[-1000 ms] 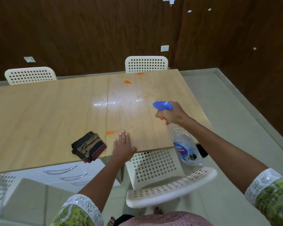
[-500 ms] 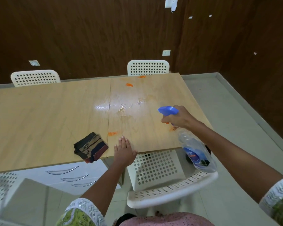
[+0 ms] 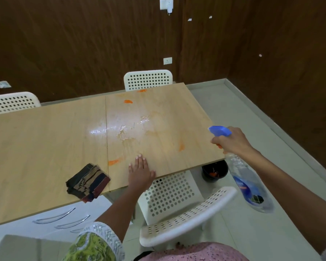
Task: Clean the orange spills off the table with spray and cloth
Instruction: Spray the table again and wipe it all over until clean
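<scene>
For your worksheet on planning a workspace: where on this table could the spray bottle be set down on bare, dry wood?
The left panel of the table, from the centre seam to the folded cloth, lies bare and dry. The right panel is crowded: wet sheen, orange smears, and the left hand pressed flat.

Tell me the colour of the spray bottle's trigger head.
Blue, atop a clear spray bottle gripped by the right hand; the head view shows it.

Four orange spills [image 3: 113, 162], one folded cloth [image 3: 88, 182], one spray bottle [image 3: 248, 183], three white chairs [image 3: 177, 210], one black bin [image 3: 214, 171]
</scene>
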